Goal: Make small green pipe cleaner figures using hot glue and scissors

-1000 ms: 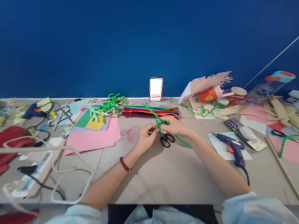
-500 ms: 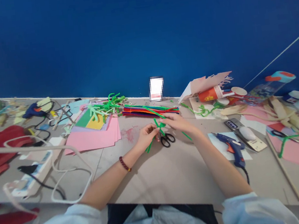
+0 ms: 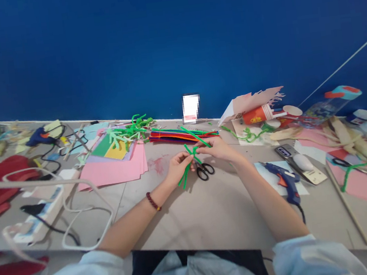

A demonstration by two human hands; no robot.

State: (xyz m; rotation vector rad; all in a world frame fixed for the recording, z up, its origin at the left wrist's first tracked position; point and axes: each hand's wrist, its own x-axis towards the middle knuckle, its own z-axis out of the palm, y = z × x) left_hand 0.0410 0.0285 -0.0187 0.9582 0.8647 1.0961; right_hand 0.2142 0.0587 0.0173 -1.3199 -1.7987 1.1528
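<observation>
- Green pipe cleaners cross between the hands, with one length rising past the fingertips of the right hand and forked ends hanging below the left hand.
- The left hand is in a narrow pinch, thumb and fingers closed on the crossing. The right hand's fingers close narrowly on the strands from the other side, though how firmly cannot be told.
- If either pinch slackens, the crossing could spring apart, as bent wire tends to push back.
- Cut wire tips at the strand ends could prick the fingers during a hard twist.
- Black-handled scissors lie just below the right hand, so a hanging end could snag in the finger loops.
- A multicoloured pipe cleaner bundle lies just beyond both hands, and the long upper strand could catch it on a wide swing.
- A blue hot glue gun sits right of the right hand, where a sideways forearm sweep could knock it.
</observation>
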